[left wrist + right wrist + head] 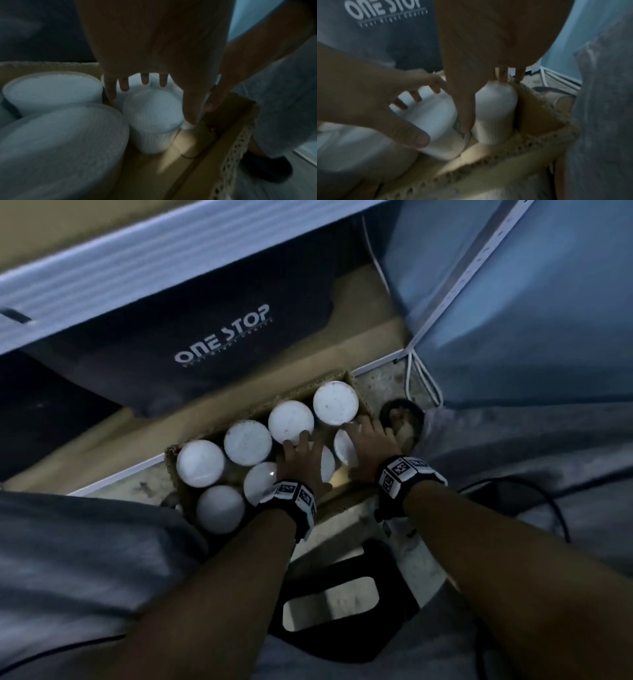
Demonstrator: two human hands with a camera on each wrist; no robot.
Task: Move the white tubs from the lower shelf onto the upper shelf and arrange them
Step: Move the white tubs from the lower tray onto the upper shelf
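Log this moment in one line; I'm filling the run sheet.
left hand: over tub | right hand: over tub | tubs in box | none lifted yet

"one stop" in white on dark bag (178,337); smaller line below unreadable.

Dim, bluish light; wrist views blurred, edges warped

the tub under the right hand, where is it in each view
Head: the tub lies right of centre in the cardboard box, mostly hidden by the right hand.
Left wrist: hidden behind the left hand.
Right wrist: tub at centre, under the fingers.
Shared landmark: the box's perforated edge.
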